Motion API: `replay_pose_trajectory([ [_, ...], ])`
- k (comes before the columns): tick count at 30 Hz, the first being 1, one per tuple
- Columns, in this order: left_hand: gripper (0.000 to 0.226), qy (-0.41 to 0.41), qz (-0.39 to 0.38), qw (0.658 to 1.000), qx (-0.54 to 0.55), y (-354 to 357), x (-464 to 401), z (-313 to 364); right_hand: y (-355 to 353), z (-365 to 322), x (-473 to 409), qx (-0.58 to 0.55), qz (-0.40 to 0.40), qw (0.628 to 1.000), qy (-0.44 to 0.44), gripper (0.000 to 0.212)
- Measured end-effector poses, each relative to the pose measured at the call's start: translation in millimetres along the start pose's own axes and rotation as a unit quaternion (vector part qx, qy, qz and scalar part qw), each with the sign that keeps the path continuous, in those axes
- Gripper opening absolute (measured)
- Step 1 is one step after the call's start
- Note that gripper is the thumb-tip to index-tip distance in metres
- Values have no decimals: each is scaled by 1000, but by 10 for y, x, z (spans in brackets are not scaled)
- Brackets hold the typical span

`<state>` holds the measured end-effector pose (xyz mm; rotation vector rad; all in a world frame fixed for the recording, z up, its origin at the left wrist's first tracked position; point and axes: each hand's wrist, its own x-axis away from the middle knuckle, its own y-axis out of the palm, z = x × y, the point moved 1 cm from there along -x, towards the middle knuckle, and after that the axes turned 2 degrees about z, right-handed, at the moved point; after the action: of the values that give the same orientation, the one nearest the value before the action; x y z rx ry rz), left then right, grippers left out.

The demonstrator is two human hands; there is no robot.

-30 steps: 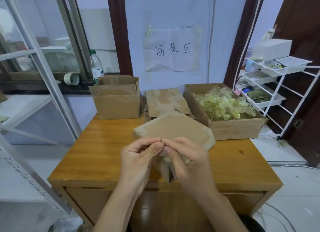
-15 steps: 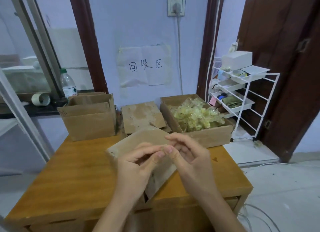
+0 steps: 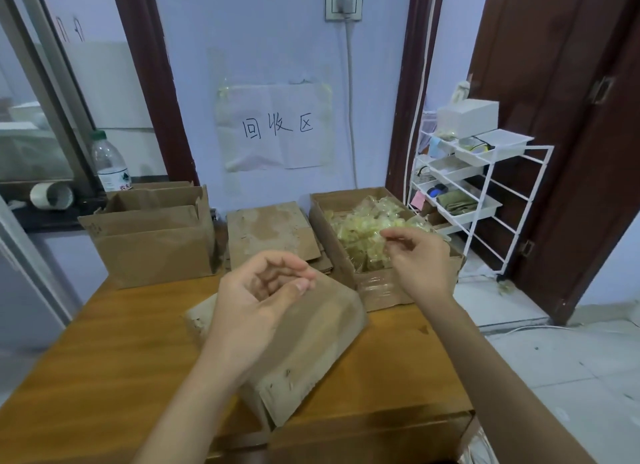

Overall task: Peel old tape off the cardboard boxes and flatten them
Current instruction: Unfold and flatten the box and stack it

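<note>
A worn brown cardboard box (image 3: 311,342) lies tilted on the wooden table (image 3: 121,342), near the front edge. My left hand (image 3: 256,297) hovers just above its top with the fingers loosely curled and nothing in them. My right hand (image 3: 419,259) is stretched out over the open box of tape scraps (image 3: 381,290). Its thumb and fingertip are pinched together on a small clear bit of tape that barely shows. Yellowish crumpled tape (image 3: 360,235) fills that box.
A stack of flattened cardboard (image 3: 270,235) lies at the back middle, and an open box (image 3: 152,248) stands at the back left. A water bottle (image 3: 110,165) and a tape roll (image 3: 52,195) sit on the sill. A white wire rack (image 3: 485,186) stands to the right.
My hands, together at the box's near corner before, have parted. The right hand has moved out over the tape-scrap box; the left has let go and hangs above the box. The view tilted up.
</note>
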<state>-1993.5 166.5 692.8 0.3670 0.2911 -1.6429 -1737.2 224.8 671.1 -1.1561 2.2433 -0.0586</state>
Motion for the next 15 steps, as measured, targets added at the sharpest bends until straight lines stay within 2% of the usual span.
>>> replay_pose_trajectory([
  [2,19,-12,18,1000,-4,-79,-7,-69,75,87,-133,73,-28,996,-50,8],
  [5,20,-33,42,999,-14,-191,-9,-179,208,250,-238,189,-78,971,-121,15],
  [8,22,-51,56,997,-16,-283,-1,-261,285,305,-294,212,-68,964,-143,4],
  [10,23,-59,66,996,-6,-326,3,-300,328,312,-334,207,-71,964,-152,19],
  [13,23,-64,81,995,13,-359,-1,-340,378,296,-392,268,-90,937,-204,9],
  [15,23,-64,84,994,19,-371,1,-355,406,287,-438,310,-108,921,-210,25],
])
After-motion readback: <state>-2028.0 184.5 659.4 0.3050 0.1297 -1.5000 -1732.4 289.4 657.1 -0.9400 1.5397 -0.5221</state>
